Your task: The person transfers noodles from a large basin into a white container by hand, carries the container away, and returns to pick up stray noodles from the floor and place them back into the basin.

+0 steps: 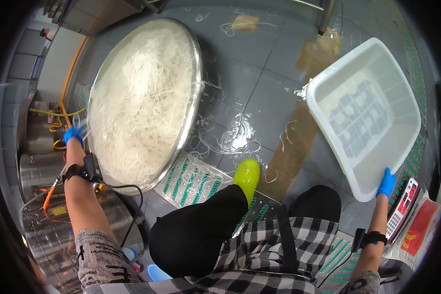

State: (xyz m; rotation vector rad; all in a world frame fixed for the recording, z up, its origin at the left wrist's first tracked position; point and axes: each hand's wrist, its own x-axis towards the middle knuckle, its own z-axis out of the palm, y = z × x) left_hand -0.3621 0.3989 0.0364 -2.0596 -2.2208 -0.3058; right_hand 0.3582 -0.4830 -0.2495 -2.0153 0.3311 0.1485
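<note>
A large round metal basin (197,98) full of white noodles (149,93) in cloudy liquid stands on the floor at the left. My left hand (73,134), in a blue glove, is just beyond the basin's left edge; its fingers are too small and blurred to make out. On the right my right hand (386,183), also blue-gloved, holds the near right rim of a white plastic basket (328,142). The basket is tilted, and a little whitish residue shows on its slotted bottom.
Loose noodle strands lie on the wet tiled floor (245,93) and a perforated metal plate (188,181). A digital scale (402,207) is beside my right forearm. Metal pots (41,171) and an orange-handled tool (49,197) are at left. A green boot (247,175) is below.
</note>
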